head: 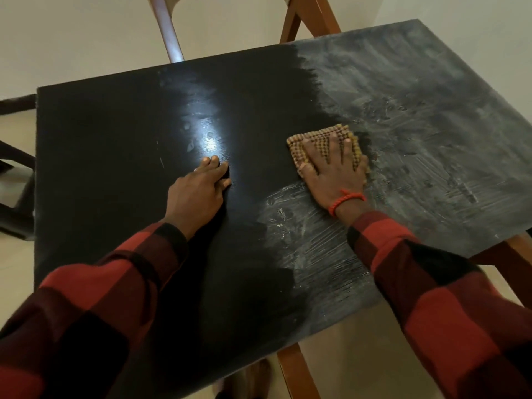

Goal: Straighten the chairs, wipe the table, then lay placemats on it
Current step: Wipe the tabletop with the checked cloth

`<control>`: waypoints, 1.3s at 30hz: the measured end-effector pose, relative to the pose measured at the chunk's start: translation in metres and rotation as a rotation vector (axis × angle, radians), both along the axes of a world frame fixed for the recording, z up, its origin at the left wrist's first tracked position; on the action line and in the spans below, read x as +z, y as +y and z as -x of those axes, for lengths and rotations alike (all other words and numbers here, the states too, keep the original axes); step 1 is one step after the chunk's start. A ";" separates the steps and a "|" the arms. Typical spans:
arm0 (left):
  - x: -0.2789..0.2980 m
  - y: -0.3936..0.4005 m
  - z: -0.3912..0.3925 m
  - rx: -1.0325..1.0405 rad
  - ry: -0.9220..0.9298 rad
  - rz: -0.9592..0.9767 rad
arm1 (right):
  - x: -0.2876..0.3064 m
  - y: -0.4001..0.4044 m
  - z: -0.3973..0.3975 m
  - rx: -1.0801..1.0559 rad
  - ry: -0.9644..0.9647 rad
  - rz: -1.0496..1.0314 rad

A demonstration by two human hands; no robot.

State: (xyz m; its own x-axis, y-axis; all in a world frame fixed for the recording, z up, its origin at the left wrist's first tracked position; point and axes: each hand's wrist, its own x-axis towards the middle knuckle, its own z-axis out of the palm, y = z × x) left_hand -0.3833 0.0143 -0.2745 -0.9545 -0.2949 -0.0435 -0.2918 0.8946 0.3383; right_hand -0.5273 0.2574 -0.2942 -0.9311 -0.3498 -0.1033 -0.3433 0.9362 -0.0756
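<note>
A black table (115,145) fills the view; its left half looks dark and glossy, its right half is grey and streaked with dust. My right hand (335,171) lies flat, fingers spread, pressing a yellow-brown checked cloth (299,142) onto the table near the border between the dark and dusty areas. A red thread band is on that wrist. My left hand (201,185) rests palm down on the dark part, fingers apart, holding nothing. Both sleeves are red and black plaid.
A brown wooden chair (172,38) stands at the far edge of the table. A dark chair (14,180) is at the left edge. Wooden table legs (296,372) show below the near edge and at the right. The floor is pale tile.
</note>
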 end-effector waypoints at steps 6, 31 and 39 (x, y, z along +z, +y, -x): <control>0.004 0.001 0.000 -0.022 -0.052 0.044 | -0.003 -0.036 -0.079 0.182 0.058 0.075; 0.005 0.000 -0.003 -0.083 0.002 0.151 | 0.001 0.066 -0.031 -0.141 -0.071 0.007; 0.018 0.029 -0.046 -0.062 -0.027 -0.014 | 0.006 0.050 -0.049 -0.143 -0.073 -0.013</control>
